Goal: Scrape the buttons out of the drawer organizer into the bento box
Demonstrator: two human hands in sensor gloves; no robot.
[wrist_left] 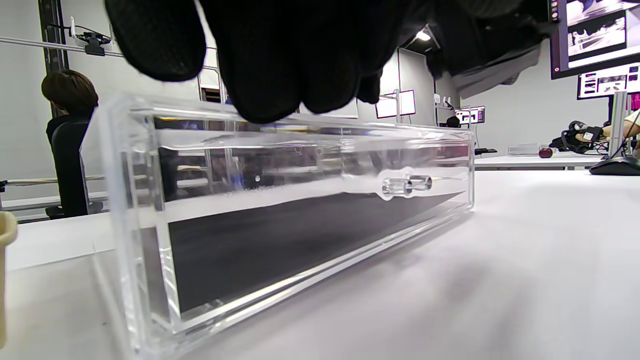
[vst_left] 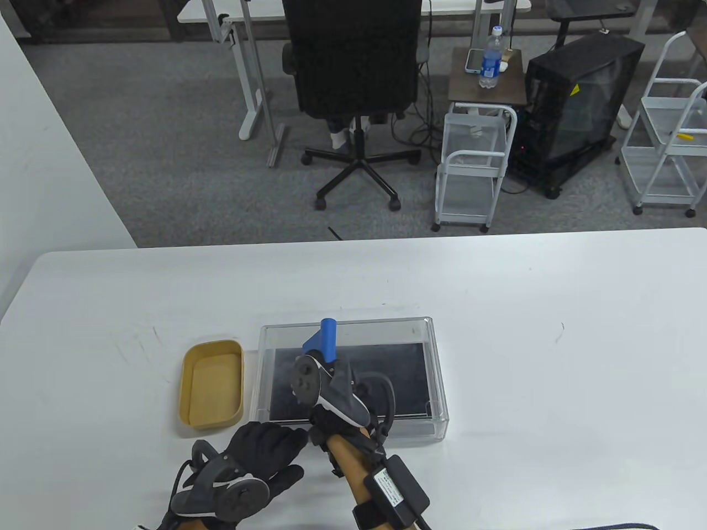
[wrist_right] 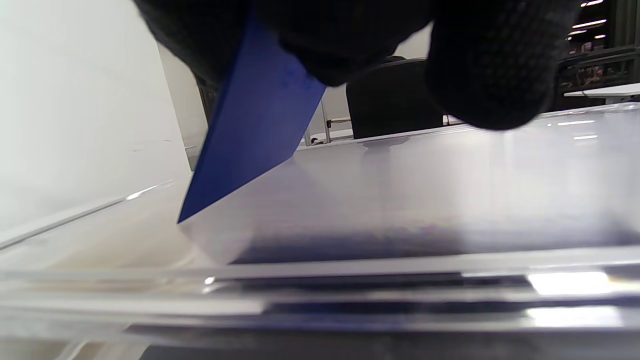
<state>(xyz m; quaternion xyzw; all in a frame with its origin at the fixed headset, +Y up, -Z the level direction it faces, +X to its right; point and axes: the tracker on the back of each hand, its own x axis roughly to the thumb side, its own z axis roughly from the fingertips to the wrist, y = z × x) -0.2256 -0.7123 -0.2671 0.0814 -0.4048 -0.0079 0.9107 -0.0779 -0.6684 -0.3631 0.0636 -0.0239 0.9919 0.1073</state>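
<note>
A clear acrylic drawer organizer [vst_left: 436,375] with a black liner lies mid-table; it also shows in the left wrist view [wrist_left: 300,225] and the right wrist view [wrist_right: 400,295]. I see no buttons in it. A tan bento box [vst_left: 212,383] stands empty just left of it, its edge visible in the left wrist view [wrist_left: 5,270]. My right hand [vst_left: 337,386] reaches into the organizer's left half and grips a blue scraper [vst_left: 326,339], blade edge down and pointing left [wrist_right: 250,130]. My left hand [vst_left: 270,450] rests at the organizer's front-left corner, fingers [wrist_left: 270,60] over its near rim, holding nothing.
The white table [vst_left: 552,342] stretches wide to the right and behind the organizer. An office chair [vst_left: 353,83], a wire cart [vst_left: 475,165] and a computer case [vst_left: 580,99] stand on the floor beyond the far edge.
</note>
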